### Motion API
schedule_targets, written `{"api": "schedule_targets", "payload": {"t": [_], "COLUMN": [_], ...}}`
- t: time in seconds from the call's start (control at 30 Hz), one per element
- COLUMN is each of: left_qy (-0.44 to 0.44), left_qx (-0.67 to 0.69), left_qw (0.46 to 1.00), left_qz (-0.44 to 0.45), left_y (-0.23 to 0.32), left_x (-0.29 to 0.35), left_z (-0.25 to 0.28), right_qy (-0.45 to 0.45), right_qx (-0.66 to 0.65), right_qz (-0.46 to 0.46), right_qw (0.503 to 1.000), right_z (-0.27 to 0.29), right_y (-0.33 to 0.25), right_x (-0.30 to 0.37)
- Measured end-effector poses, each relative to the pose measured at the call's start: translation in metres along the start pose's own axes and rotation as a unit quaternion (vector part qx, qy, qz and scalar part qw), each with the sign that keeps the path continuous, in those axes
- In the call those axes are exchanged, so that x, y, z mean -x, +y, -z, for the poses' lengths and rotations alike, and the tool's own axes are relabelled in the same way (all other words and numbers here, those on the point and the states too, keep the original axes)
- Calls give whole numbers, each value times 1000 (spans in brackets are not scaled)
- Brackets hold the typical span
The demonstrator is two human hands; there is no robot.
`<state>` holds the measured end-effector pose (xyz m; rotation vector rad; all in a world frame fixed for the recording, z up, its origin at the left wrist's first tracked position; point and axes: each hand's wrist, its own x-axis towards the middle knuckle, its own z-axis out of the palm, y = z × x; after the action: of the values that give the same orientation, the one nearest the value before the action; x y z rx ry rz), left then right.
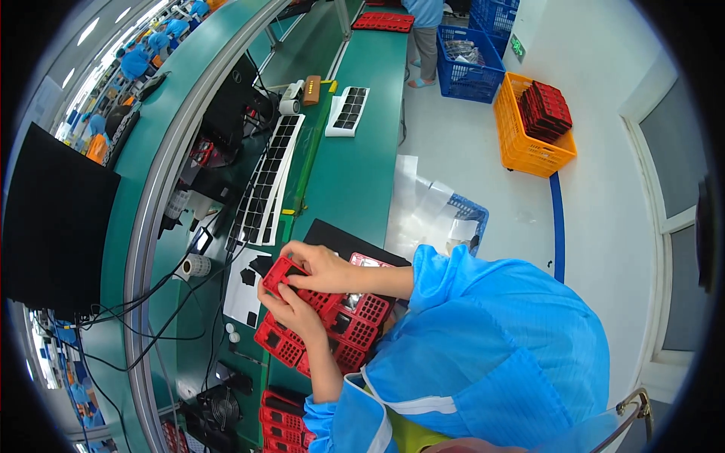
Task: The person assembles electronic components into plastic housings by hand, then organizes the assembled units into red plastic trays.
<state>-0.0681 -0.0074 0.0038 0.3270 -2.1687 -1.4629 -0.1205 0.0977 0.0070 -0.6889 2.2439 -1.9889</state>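
A small red plastic housing [276, 273] is held between both my hands, tilted, over the green bench. My left hand [296, 311] grips it from below, thumb against its face. My right hand [323, 269] closes on its upper edge, fingers bent over a dark area in the housing; whether a separate small piece is in the fingertips, I cannot tell. Under my hands lie several red housings with keypad-like holes [368, 309], some with dark rectangular windows. A white sheet with black stickers [243, 291] lies just beyond my left hand.
A black sheet [343, 240] lies beside my right forearm. More red housings [283, 423] are stacked near the bottom. Long white sheets with black squares [272, 170], a label roll [196, 266] and cables occupy the bench's far side. An orange crate [532, 155] and blue crate [470, 75] stand on the floor.
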Motion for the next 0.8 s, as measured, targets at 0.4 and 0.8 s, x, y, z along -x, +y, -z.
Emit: {"api": "schedule_targets", "payload": {"t": [0.4, 0.8], "left_qy": [-3, 49], "left_qx": [32, -130], "left_qw": [999, 989], "left_qz": [4, -57], "left_y": [-13, -14], "left_x": [15, 15], "left_z": [21, 36], "right_qy": [-16, -79], "right_qx": [14, -372], "right_qz": [8, -145], "right_qw": [1000, 913], "right_z": [-37, -36], "right_y": [9, 15], "right_x": [10, 8]}}
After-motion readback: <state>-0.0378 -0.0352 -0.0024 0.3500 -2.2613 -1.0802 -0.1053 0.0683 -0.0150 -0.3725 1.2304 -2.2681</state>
